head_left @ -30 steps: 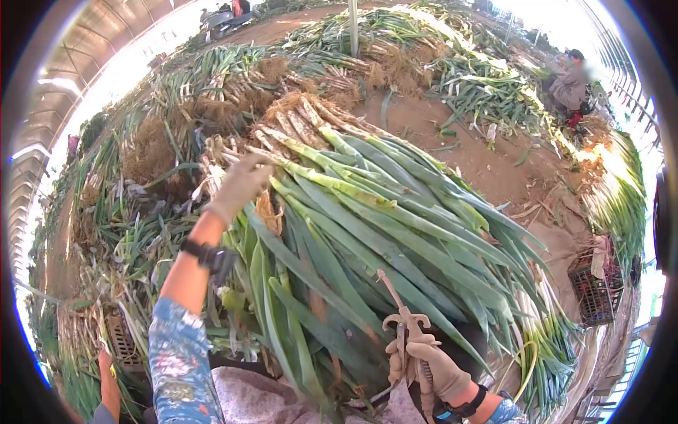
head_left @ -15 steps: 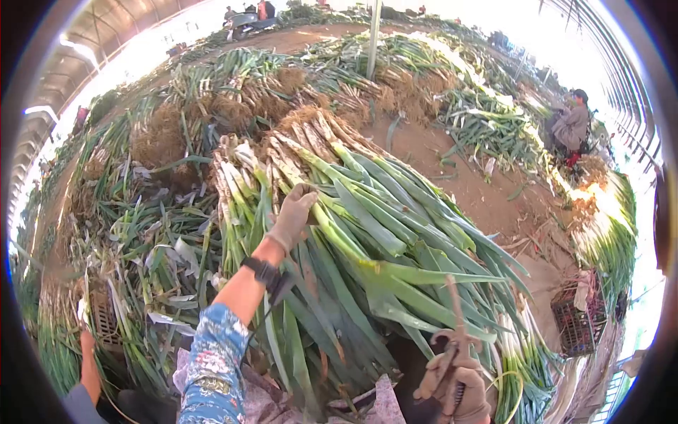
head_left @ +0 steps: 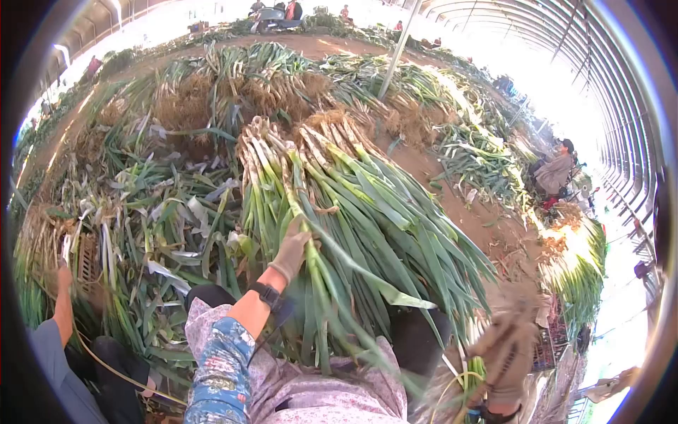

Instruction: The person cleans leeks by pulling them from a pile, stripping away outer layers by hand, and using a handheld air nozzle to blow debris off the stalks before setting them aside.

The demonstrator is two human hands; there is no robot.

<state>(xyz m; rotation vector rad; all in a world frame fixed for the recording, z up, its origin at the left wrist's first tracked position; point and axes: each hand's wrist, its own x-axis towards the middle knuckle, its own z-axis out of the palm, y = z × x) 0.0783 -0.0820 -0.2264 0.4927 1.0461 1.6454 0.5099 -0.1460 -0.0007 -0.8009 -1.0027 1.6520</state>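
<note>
My left hand (head_left: pixel 293 252), in a light glove, is closed around the stalk of a leek (head_left: pixel 300 201) lying over a pile of leeks (head_left: pixel 353 177). The pile lies in front of my lap, its roots pointing away and its long green leaves fanning toward me and to the right. At the lower right my gloved right hand (head_left: pixel 503 353) is smeared by motion beside a small bundle of leeks (head_left: pixel 472 373). Its fingers, and whatever may be in them, cannot be made out.
Loose leaves and trimmings (head_left: pixel 180 212) cover the ground at left. More leeks (head_left: pixel 268 78) lie in rows behind. A pole (head_left: pixel 399 49) stands at the back. A co-worker's arm (head_left: pixel 63 297) shows at far left, and another person (head_left: pixel 554 169) sits at right near a crate (head_left: pixel 551 346).
My left hand has drawn a leek toward me. The right hand, which held a rusty metal hand tool, has swung right and up into a blur. The view has tilted and shifted.
</note>
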